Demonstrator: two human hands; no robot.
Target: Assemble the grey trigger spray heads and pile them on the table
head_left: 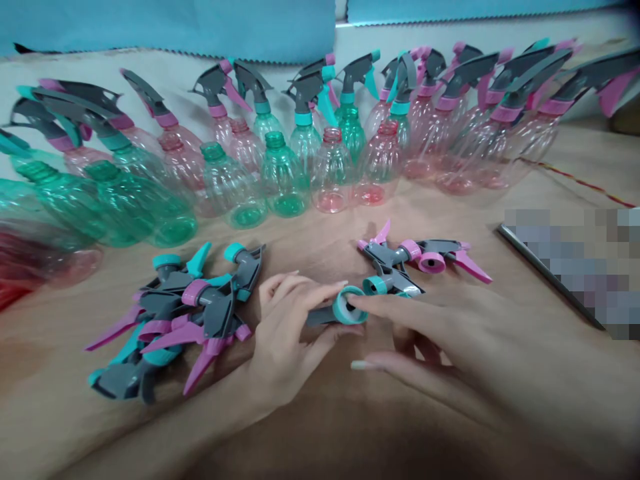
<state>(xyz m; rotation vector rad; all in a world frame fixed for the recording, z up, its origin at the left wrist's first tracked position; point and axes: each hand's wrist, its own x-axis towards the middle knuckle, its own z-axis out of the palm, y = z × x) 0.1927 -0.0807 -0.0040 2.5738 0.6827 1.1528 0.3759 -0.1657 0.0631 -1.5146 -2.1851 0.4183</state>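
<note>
A trigger spray head (340,309) with a teal collar is gripped by my left hand (286,327), its fingers and thumb closed around it. The collar's open end faces up toward me, showing a white inside with a dark centre. Most of its grey body is hidden by my fingers. The index finger of my right hand (430,327) reaches to the inside of the collar, while the thumb stands apart below and the other fingers curl under. To the left lies a pile of grey spray heads (220,310) with pink and teal parts. A smaller group of spray heads (393,257) lies beyond my right hand.
Several green bottles (286,177) and pink bottles (332,167) stand along the back, some open-necked, others topped with spray heads. More bottles (125,207) crowd the left. A dark-edged, blurred flat object (550,277) and a twisted red-yellow wire (585,180) are at right.
</note>
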